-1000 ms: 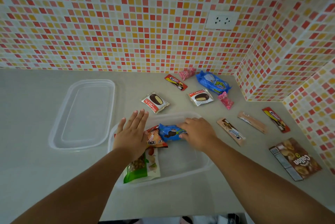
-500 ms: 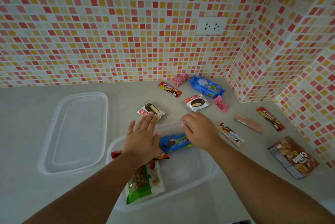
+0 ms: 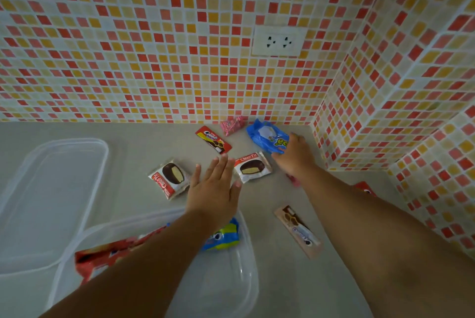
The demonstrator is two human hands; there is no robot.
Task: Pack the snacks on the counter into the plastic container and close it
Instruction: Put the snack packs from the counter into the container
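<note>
The clear plastic container sits at the near edge, holding a blue Oreo pack and a red snack bag, both partly hidden by my left arm. My left hand hovers open and flat between two Choco Pie packets. My right hand reaches to the back corner and closes its thumb and fingers on the right end of a blue snack bag. A red Oreo pack and a pink candy lie by the wall.
The clear lid lies flat to the left of the container. A brown wafer bar lies between my arms. A red packet and a pink candy peek out beside my right arm. Tiled walls close the back and right.
Both hands left the container and moved toward the wall. The right hand went from the Oreo pack to the blue bag. The view tilted so the container sits lower.
</note>
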